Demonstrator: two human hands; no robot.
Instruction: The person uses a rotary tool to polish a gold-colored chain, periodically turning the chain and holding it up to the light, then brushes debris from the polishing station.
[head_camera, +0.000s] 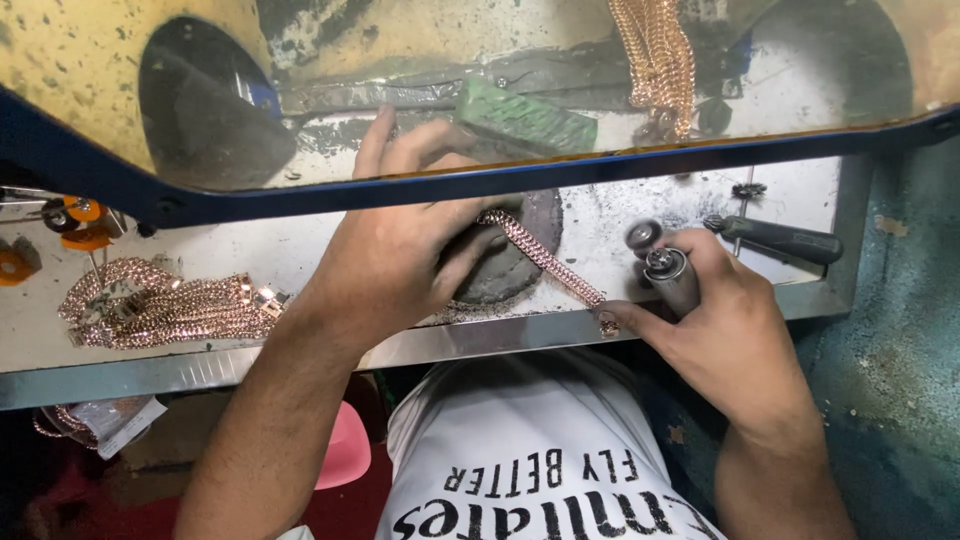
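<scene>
The left hand (400, 255) is pinning one end of a flat rose-gold link chain (545, 260) against a round dark grey pad (510, 265), while the right hand (715, 320) is closing around a grey cylindrical rotary handpiece (672, 280) and pinching the chain's near end. Judging by this, the polishing step is underway on the stretched span between both grips; the next pass calls for keeping the chain taut.

chains (165, 310) heaped far left | green bar (525, 118) behind shield (480, 185); spare handpiece (785, 240) right
</scene>
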